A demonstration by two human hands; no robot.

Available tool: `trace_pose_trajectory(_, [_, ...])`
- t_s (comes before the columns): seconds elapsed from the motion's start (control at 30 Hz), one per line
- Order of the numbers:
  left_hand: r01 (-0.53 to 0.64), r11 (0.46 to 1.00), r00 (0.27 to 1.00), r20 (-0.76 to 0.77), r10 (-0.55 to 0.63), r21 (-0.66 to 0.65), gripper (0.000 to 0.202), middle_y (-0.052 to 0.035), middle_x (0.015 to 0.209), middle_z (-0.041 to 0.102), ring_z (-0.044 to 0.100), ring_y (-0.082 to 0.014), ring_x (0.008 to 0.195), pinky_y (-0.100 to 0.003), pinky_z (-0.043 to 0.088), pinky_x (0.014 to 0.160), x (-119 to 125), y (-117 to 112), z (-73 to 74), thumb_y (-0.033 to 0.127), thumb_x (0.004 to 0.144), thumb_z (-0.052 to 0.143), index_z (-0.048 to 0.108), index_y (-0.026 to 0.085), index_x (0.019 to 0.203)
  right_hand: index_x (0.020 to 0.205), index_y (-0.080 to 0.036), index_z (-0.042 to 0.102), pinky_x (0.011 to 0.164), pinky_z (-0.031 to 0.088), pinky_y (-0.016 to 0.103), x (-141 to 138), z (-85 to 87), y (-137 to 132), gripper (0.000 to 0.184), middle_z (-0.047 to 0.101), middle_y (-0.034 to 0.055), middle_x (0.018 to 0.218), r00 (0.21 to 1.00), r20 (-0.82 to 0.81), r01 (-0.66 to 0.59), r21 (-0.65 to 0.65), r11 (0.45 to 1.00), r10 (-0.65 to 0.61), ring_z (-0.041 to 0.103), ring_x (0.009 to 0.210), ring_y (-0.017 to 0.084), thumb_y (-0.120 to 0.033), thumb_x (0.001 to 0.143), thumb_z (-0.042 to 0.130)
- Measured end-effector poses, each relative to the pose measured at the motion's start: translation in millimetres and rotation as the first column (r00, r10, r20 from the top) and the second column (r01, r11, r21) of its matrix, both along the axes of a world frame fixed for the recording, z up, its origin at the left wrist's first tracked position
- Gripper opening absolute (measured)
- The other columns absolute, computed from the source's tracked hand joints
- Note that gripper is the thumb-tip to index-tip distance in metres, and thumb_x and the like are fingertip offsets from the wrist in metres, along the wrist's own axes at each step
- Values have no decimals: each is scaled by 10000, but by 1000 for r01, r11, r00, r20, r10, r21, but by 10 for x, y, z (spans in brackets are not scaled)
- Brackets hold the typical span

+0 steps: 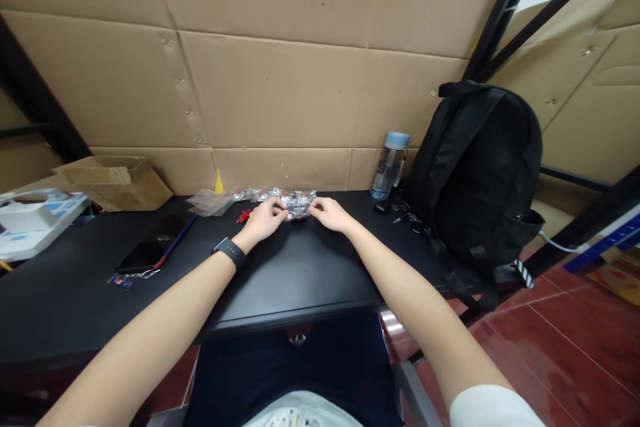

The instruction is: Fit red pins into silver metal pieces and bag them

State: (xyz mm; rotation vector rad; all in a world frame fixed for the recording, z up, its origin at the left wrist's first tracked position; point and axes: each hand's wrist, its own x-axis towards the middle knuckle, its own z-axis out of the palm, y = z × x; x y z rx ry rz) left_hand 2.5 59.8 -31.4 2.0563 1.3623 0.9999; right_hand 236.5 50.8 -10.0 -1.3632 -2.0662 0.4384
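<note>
A shiny clear plastic bag (299, 205) with small red bits lies at the back of the black table, between my two hands. My left hand (265, 220), with a dark watch band on the wrist, pinches at the bag's left side. At its right edge, my right hand (330, 213) has thumb and fingers closed on the plastic. More clear bags (210, 201) spread out to the left behind my left hand. Beside that hand sits a small heap of red pieces (244, 216). What exactly the bag contains is too small to make out.
On the left are a phone (157, 240) with a lanyard, an open cardboard box (117, 183) and a white power strip (45, 223). A water bottle (389, 167), keys (400, 208) and a black backpack (480, 167) stand right. A cardboard wall (280, 93) closes the back.
</note>
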Motion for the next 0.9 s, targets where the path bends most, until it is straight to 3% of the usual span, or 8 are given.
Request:
trace_pose_trajectory(0.13, [-118,993,991,-62,118,4,388,11,850,788,731,-235,897,-365,447,892,32,-75,42,330,869,625,471,265,1219,836,-200,697,751,446,266,-79,-45,-28,142,737,55,905,983,53,176,-29,984,-174,657,851,198,-245,896,576])
trace_pose_trajectory(0.23, [-125,991,980,-153,130,45,258,28,842,781,727,-228,895,-386,403,923,67,-149,100,272,908,541,505,278,1163,847,-224,692,767,470,309,-129,-68,-60,141,747,77,954,948,129,300,-53,952,-292,678,913,243,-255,894,562])
trace_pose_trajectory(0.33, [-90,987,975,-192,115,136,193,-10,993,775,688,-248,1055,-400,370,941,118,-203,120,302,945,486,544,274,1126,833,-236,692,763,481,316,-156,-69,-93,127,753,67,960,943,145,311,-56,949,-301,686,926,247,-275,884,583])
trace_pose_trajectory(0.43, [-101,979,971,-197,136,178,248,-50,1104,749,621,-281,1182,-441,329,979,170,-247,130,386,1004,386,559,267,1137,822,-241,700,753,476,297,-164,-57,-112,108,757,45,932,953,94,290,-23,957,-287,689,900,223,-272,871,608])
trace_pose_trajectory(0.53, [-128,979,973,-170,155,159,376,-65,1036,755,629,-290,1155,-469,307,993,183,-277,156,436,1044,247,548,260,1181,811,-230,717,753,466,283,-162,-45,-111,111,760,34,899,968,22,250,15,968,-250,689,882,207,-261,863,625])
trace_pose_trajectory(0.63, [-99,984,960,-247,134,149,353,-58,1001,760,622,-312,1153,-474,310,992,141,-278,184,501,990,401,551,260,1200,830,-209,737,770,460,267,-148,-36,-100,97,761,31,895,988,-33,155,32,987,-154,677,845,180,-258,857,657])
trace_pose_trajectory(0.77, [124,990,907,-413,-84,72,542,-43,1099,754,623,-328,1147,-457,345,980,55,-280,217,534,829,657,522,302,1300,825,-184,735,722,447,256,-91,-18,-83,97,734,15,799,999,-40,4,16,1000,-3,631,720,147,-263,847,683])
trace_pose_trajectory(0.9, [213,974,906,-390,-167,76,594,-15,1089,759,692,-271,1007,-427,376,971,15,-299,269,479,857,644,435,316,1388,787,-166,695,691,451,240,-4,3,-59,84,715,8,742,981,-146,-138,-47,989,130,638,692,139,-237,829,683])
